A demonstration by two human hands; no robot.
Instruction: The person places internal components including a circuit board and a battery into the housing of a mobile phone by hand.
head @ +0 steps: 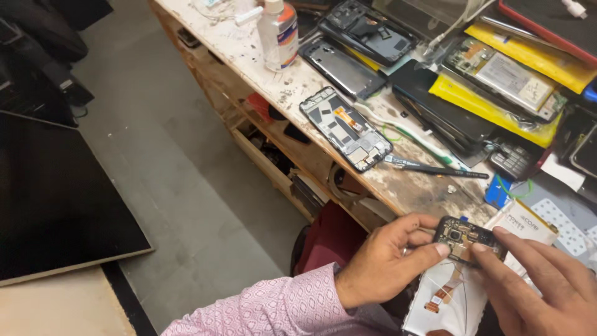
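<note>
An opened phone [467,246], back cover off, dark circuit board and white battery exposed, lies tilted just off the counter's [410,186] near edge.

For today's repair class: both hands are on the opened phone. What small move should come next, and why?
Probably lift the dark camera-end board gently. The left hand pinches its edge, the right hand's fingertip presses on it, and an orange flex cable lies below.

clear bottle [278,34] | phone frame [346,128] | black pen tool [435,167] | keypad phone [514,159]

Pink patterned sleeve [273,305]; yellow pouches [491,109]; black pen [435,168].
</note>
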